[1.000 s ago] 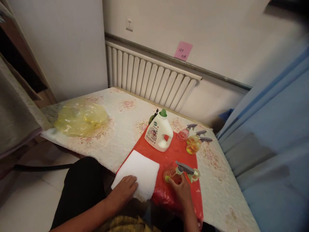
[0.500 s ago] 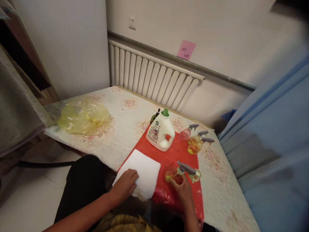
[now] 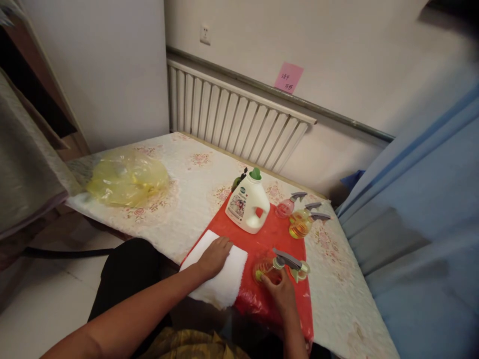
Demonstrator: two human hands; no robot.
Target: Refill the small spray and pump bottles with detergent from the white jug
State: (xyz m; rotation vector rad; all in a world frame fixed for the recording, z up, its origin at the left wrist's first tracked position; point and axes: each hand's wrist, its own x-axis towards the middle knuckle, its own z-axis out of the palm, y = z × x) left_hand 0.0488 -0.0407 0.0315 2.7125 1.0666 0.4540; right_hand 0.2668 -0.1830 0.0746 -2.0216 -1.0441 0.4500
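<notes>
My left hand (image 3: 214,258) lies palm down on a folded white cloth (image 3: 226,284), its fingers stretched towards the cloth's far edge. With my right hand (image 3: 281,291) I grip a clear spray bottle (image 3: 266,268) with a grey trigger head, low on its body. Just right of that bottle, a pale green, partly hidden item (image 3: 299,271) sits on the red plastic sheet (image 3: 257,302). Beyond the cloth stands a cream jug (image 3: 249,207) with a green spout and a side handle, upright.
Several spray bottles stand behind on the right: a pink one (image 3: 285,207) and orange-yellow ones (image 3: 300,228). A dark green bottle (image 3: 236,182) is half hidden behind the jug. A crumpled yellow bag (image 3: 129,179) lies left on the flowered tablecloth (image 3: 187,199). A blue curtain (image 3: 419,224) hangs at the right.
My left hand has slid forward and to the right across the cloth, from its near left part towards its far edge. My right hand stays on the spray bottle, almost unmoved.
</notes>
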